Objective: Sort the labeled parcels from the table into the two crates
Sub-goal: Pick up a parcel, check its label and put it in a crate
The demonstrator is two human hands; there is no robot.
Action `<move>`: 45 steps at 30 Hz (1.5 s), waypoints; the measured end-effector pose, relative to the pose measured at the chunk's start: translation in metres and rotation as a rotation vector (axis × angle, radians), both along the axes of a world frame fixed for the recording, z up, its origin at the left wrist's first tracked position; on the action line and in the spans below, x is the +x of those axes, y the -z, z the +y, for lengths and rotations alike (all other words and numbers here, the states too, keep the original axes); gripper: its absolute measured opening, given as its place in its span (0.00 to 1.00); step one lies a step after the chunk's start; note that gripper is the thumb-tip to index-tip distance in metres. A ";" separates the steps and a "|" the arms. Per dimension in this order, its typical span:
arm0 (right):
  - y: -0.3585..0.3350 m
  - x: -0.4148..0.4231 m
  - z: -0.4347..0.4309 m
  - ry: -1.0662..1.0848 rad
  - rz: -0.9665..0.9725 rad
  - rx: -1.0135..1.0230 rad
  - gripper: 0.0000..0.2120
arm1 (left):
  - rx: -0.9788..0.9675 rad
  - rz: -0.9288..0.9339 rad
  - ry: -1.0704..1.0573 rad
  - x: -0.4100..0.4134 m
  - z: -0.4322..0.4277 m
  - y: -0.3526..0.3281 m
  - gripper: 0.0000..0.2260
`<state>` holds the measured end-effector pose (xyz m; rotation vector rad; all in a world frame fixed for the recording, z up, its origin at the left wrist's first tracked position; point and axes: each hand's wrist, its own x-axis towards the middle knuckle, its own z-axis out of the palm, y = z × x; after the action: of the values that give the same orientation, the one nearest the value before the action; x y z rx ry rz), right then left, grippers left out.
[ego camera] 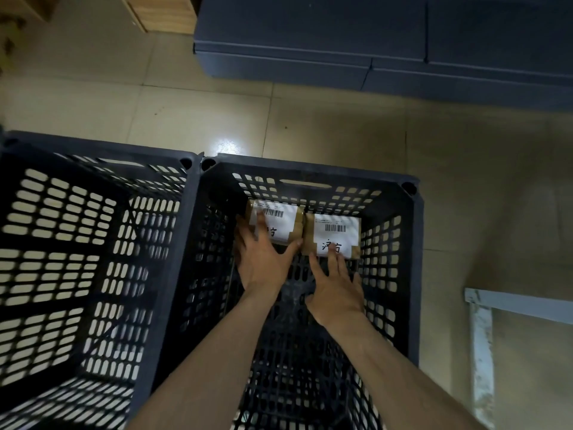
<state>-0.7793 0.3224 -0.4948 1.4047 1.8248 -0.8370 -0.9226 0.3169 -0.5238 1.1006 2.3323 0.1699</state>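
Head view: the left hand (263, 259) lies with its fingers spread flat across the top of the left parcel (290, 225) and its thumb against the near edge. The right hand (336, 283) reaches with straight fingers, its tips touching the near edge of the right parcel (338, 232). Neither hand curls round anything. Both parcels are small brown cartons sealed with tape. Each carries a white label with a barcode and large handwritten characters, and the left hand partly hides the left one. They sit side by side, touching, on the bottom of the right crate (310, 172) against its far wall. The left crate (99, 147), of the same dark slotted plastic, stands rim to rim beside it with only its floor showing. Both crates stand on pale floor tiles (201, 119). Farther off are dark grey bins (310, 41) and wooden furniture (161, 13), and a pale metal frame (480, 336) stands at the right.
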 end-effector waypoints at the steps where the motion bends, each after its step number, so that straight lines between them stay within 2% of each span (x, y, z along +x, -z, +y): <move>1: -0.002 0.000 0.002 -0.005 -0.006 -0.006 0.45 | -0.005 0.043 0.068 -0.003 -0.004 0.000 0.46; 4: -0.007 0.000 0.007 -0.009 -0.013 -0.029 0.44 | -0.021 0.171 0.374 -0.017 -0.013 0.003 0.39; 6: -0.007 0.001 0.008 -0.009 -0.013 -0.029 0.45 | -0.067 0.189 0.527 -0.026 -0.012 0.006 0.37; 11: -0.004 0.000 0.005 0.001 -0.014 -0.021 0.46 | -0.183 0.127 0.607 -0.034 -0.010 0.010 0.40; 19: -0.003 0.002 0.004 0.024 0.017 0.001 0.45 | -0.327 0.074 0.614 -0.035 -0.007 -0.004 0.43; 24: -0.004 0.002 0.003 0.047 0.042 0.013 0.44 | -0.391 0.183 0.659 -0.030 -0.008 -0.011 0.42; 30: -0.028 0.006 0.000 0.020 0.114 0.063 0.42 | -0.350 0.268 0.658 -0.022 -0.010 -0.032 0.39; 33: -0.057 0.010 -0.006 0.002 0.141 0.125 0.39 | -0.348 0.255 0.652 -0.016 -0.015 -0.058 0.37; 36: -0.097 0.017 -0.014 0.006 0.154 0.197 0.37 | -0.267 0.229 0.596 -0.010 -0.030 -0.098 0.33; 45: -0.253 0.072 -0.069 0.096 0.279 0.364 0.30 | -0.104 0.176 0.466 0.021 -0.101 -0.264 0.28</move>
<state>-0.7071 0.2535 -0.2417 1.6787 2.2226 -0.8090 -0.9016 0.2163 -0.2601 1.6193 2.1293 -0.2271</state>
